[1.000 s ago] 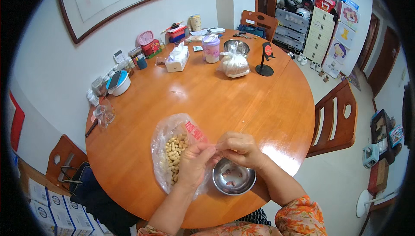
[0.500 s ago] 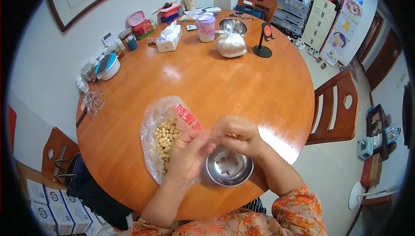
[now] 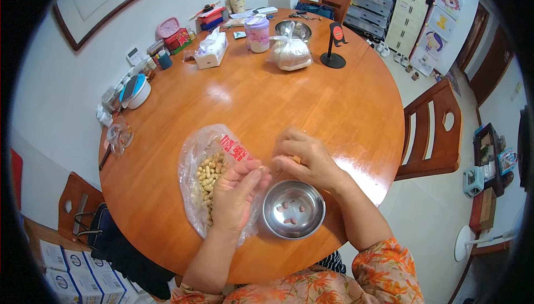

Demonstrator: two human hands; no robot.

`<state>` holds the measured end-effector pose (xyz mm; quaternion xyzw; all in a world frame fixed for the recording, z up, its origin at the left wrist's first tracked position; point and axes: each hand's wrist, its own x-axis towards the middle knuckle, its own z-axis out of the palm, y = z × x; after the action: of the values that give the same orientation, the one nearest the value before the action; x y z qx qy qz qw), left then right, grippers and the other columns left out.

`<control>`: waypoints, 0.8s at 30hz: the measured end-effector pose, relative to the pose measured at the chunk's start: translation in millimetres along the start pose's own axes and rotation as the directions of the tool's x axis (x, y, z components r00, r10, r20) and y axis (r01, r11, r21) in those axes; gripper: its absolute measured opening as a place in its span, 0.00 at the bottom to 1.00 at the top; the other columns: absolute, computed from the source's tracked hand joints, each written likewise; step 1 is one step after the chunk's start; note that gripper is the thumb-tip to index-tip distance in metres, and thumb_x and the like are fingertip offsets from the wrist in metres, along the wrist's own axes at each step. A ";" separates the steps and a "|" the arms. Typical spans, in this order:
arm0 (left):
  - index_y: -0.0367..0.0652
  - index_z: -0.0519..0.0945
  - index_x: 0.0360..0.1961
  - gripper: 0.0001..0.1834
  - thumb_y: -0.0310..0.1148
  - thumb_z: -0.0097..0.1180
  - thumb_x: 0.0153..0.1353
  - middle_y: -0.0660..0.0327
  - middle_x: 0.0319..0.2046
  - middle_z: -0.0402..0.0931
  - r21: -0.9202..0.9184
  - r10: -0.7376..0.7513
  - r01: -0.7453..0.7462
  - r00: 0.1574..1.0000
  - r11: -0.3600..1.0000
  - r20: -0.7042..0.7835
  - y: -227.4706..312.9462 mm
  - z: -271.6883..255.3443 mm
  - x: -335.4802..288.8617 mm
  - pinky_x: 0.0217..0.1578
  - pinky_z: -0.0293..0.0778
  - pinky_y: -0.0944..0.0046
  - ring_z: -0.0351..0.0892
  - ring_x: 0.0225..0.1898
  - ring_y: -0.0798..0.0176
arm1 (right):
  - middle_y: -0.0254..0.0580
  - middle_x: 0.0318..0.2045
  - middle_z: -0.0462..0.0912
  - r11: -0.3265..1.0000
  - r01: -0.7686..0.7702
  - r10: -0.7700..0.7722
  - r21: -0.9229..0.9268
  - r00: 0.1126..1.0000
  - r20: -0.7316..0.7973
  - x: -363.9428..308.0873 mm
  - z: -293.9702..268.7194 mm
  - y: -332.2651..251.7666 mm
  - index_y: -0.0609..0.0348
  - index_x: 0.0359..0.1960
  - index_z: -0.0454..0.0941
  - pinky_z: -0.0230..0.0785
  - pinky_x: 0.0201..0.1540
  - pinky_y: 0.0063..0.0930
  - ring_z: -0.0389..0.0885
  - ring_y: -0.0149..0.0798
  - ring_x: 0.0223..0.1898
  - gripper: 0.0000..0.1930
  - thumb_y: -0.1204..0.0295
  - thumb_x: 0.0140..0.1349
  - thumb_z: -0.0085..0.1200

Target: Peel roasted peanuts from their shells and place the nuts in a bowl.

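Observation:
Over the edge of a clear plastic bag (image 3: 191,151) of peanuts in the shell (image 3: 208,179), my left hand (image 3: 238,188) is closed, thumb and fingertips pinching a small pale peanut. Apart from it, above the far side of a steel bowl (image 3: 268,213), hovers my right hand (image 3: 308,158). Its fingers are curled and blurred; a tan bit, perhaps shell, shows beneath them, and I cannot tell if it is held. Several shelled pinkish peanut kernels (image 3: 290,221) lie on the bowl's bottom.
On the far side of the round wooden table (image 3: 233,104) stand a tied bag of white contents (image 3: 292,55), a black phone stand (image 3: 333,59), a lidded pink-and-purple canister (image 3: 257,36) and a tissue box (image 3: 211,58). Jars line the left wall. A wooden chair (image 3: 428,131) is at the right.
My hands have come apart: the right one has drawn away to the right, while the left stays near the bag. The view has shifted slightly.

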<state>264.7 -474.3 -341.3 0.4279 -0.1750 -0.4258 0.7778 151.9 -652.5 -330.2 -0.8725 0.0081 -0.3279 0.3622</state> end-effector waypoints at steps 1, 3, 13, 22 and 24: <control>0.36 0.82 0.46 0.10 0.19 0.58 0.64 0.58 0.39 0.84 0.043 0.028 -0.027 0.999 0.999 -0.034 -0.9 1.8 -0.7 0.43 0.82 0.67 0.84 0.40 0.65 | 0.45 0.33 0.79 1.000 -0.001 0.001 0.004 1.000 0.001 1.2 0.9 -4.4 0.61 0.36 0.80 0.74 0.36 0.33 0.81 0.45 0.35 0.09 0.74 0.56 0.65; 0.36 0.81 0.45 0.09 0.19 0.57 0.64 0.57 0.39 0.83 0.098 0.082 -0.078 0.996 0.992 -0.038 -6.1 2.0 -0.3 0.42 0.82 0.67 0.84 0.40 0.65 | 0.46 0.34 0.79 0.968 -0.026 0.005 0.249 0.996 0.086 2.3 0.9 -17.7 0.61 0.35 0.80 0.73 0.35 0.34 0.81 0.47 0.35 0.10 0.71 0.55 0.67; 0.33 0.80 0.44 0.07 0.21 0.57 0.66 0.54 0.38 0.84 0.328 0.245 -0.243 0.969 0.913 0.034 -4.2 9.2 -4.4 0.38 0.83 0.69 0.85 0.36 0.66 | 0.49 0.29 0.80 0.973 0.046 -0.054 0.226 0.998 0.029 -3.6 5.8 -19.6 0.63 0.34 0.80 0.72 0.33 0.35 0.81 0.49 0.32 0.06 0.75 0.59 0.63; 0.32 0.81 0.42 0.06 0.21 0.58 0.65 0.54 0.36 0.85 0.322 0.105 -0.121 0.992 0.939 0.065 2.9 5.1 -0.6 0.39 0.81 0.69 0.85 0.34 0.66 | 0.47 0.29 0.81 0.963 -0.012 -0.029 0.271 0.989 0.147 -3.8 -2.4 -13.6 0.64 0.35 0.80 0.72 0.33 0.33 0.82 0.45 0.32 0.05 0.77 0.58 0.62; 0.32 0.81 0.41 0.05 0.22 0.57 0.65 0.53 0.35 0.85 0.328 0.092 -0.110 0.993 0.938 0.070 3.8 4.2 -0.6 0.37 0.82 0.68 0.85 0.33 0.65 | 0.46 0.29 0.81 0.957 -0.029 -0.019 0.290 0.987 0.163 -4.0 -4.9 -11.1 0.64 0.35 0.80 0.72 0.34 0.32 0.82 0.44 0.32 0.05 0.77 0.59 0.62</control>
<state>263.6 -474.9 -335.8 0.5315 -0.2864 -0.3612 0.7106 143.4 -646.3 -322.8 -0.8336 -0.0677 -0.2518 0.4870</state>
